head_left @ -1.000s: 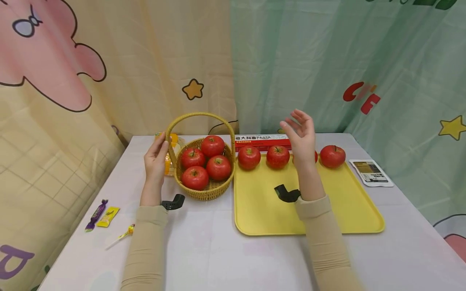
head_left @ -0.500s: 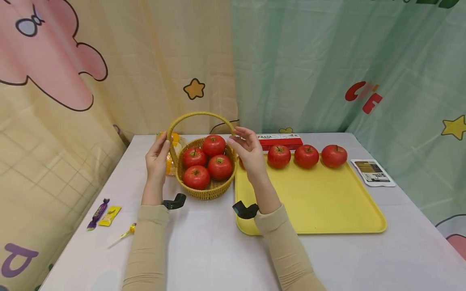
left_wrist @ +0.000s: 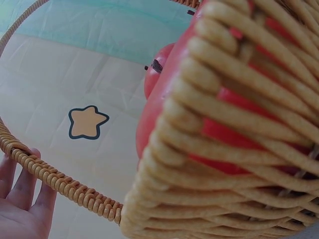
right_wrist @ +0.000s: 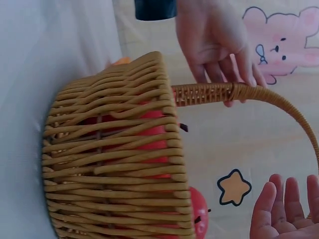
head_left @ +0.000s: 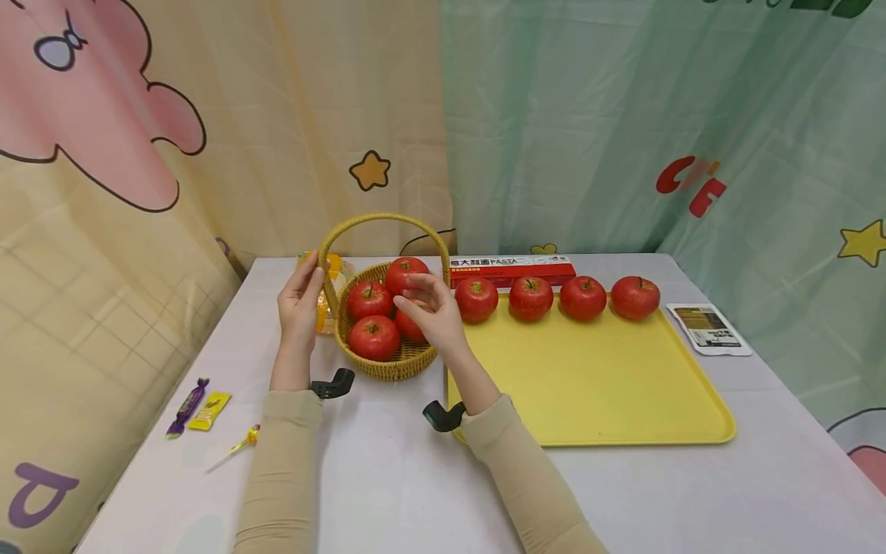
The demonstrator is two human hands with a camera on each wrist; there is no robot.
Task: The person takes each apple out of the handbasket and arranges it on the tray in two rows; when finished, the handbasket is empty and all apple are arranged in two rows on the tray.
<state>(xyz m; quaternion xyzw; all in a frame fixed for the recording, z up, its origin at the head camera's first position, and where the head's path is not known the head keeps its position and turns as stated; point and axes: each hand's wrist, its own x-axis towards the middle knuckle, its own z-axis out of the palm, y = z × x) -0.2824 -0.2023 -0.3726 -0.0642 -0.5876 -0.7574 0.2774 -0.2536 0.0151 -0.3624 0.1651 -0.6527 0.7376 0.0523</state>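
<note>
A woven basket [head_left: 394,371] with an arched handle holds several red apples [head_left: 374,338]. My left hand [head_left: 299,300] holds the left side of the handle [right_wrist: 204,93], its fingers around the cane in the right wrist view. Over the basket's right side is my right hand [head_left: 436,312], fingers spread and slightly bent, with nothing between them. It partly covers one apple [head_left: 410,327] in the head view. Seen from the left wrist, the basket wall [left_wrist: 219,124] fills the right half.
To the right lies a yellow tray [head_left: 588,385], several apples [head_left: 530,298] lined along its back edge. Behind stands a red pasta box [head_left: 512,269]. A white pouch [head_left: 709,329] is at far right; sweets [head_left: 187,408] and a lollipop [head_left: 242,442] lie left. An orange packet [head_left: 338,269] sits behind the basket.
My right hand has come left from above the tray, past the handle's right side, to over the apples in the basket. The left hand has stayed on the handle.
</note>
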